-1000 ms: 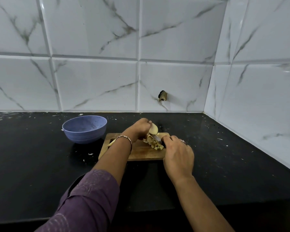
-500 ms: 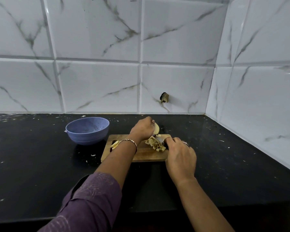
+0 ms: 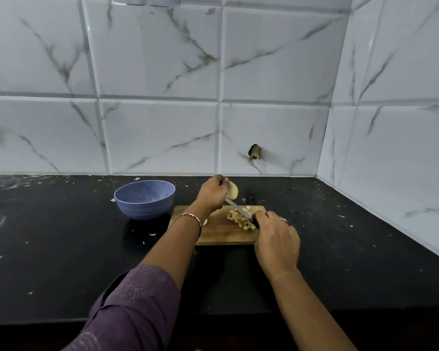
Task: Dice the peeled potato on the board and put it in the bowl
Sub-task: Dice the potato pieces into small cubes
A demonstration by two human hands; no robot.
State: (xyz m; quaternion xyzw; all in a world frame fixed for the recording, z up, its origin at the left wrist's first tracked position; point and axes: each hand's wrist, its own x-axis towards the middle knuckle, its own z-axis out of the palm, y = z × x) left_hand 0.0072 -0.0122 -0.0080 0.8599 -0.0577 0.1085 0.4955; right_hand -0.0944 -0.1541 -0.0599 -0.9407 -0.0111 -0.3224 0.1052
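Two hands over board: left hand fingers pinching potato above far edge, right hand gripping knife at right edge.

Bowl close left of board

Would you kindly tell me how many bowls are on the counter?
1: the bowl stands on the counter, just left of the board. Others could lie outside the view.
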